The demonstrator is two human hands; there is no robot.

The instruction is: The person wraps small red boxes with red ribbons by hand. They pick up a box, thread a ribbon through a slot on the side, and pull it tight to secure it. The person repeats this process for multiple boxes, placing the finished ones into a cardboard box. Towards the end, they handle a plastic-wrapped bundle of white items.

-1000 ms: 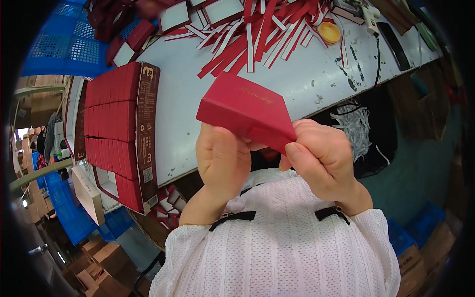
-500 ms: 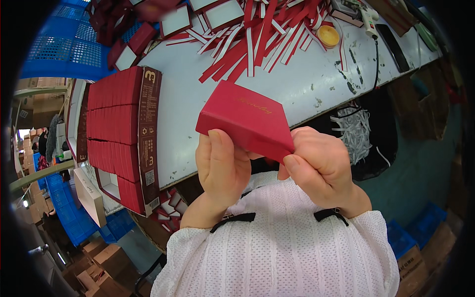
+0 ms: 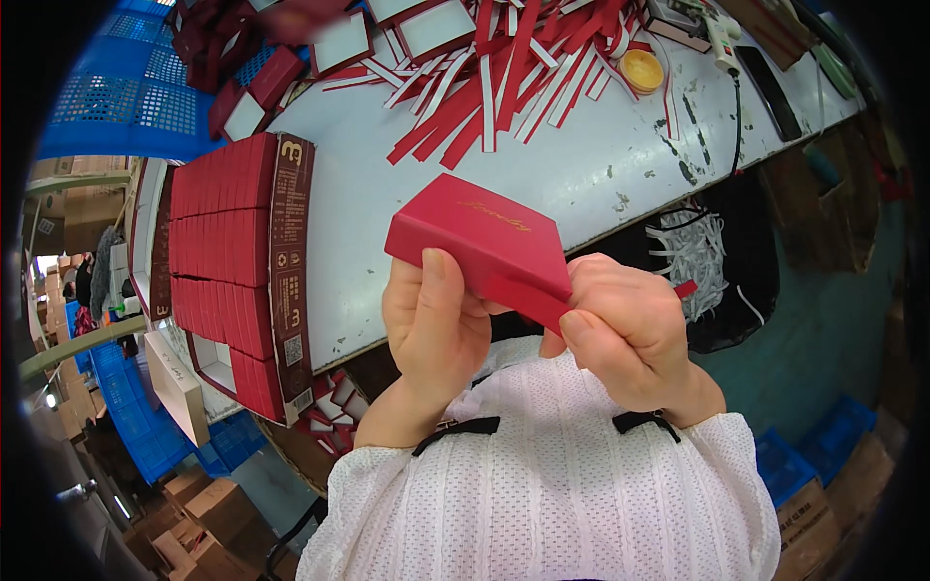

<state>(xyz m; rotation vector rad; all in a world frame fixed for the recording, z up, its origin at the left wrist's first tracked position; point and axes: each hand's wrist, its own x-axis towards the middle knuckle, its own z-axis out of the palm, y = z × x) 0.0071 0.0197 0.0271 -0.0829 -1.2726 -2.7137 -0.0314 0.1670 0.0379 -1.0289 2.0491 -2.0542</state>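
A small red box (image 3: 475, 228) with thin gold script on its top is held up over the near edge of the table. My left hand (image 3: 431, 329) grips its left and near side, with the thumb pressed on the near face. At the box's right corner my right hand (image 3: 630, 329) is closed in a pinch on a red strip (image 3: 531, 300). That strip runs along the near face, and a red end sticks out past the right knuckles. My left fingers under the box are mostly hidden.
Many red-and-white strips (image 3: 465, 126) lie heaped on the white table (image 3: 349, 213). A carton (image 3: 295, 261) packed with red boxes stands at left. Open boxes (image 3: 436, 34), a yellow round tub (image 3: 641, 71) and a black phone (image 3: 770, 92) sit farther back. Shredded paper (image 3: 693, 261) fills a black bag at right.
The box has dipped slightly at its far edge. The red strip now stands away from its near face at the right, and a strip end has appeared beyond my right hand.
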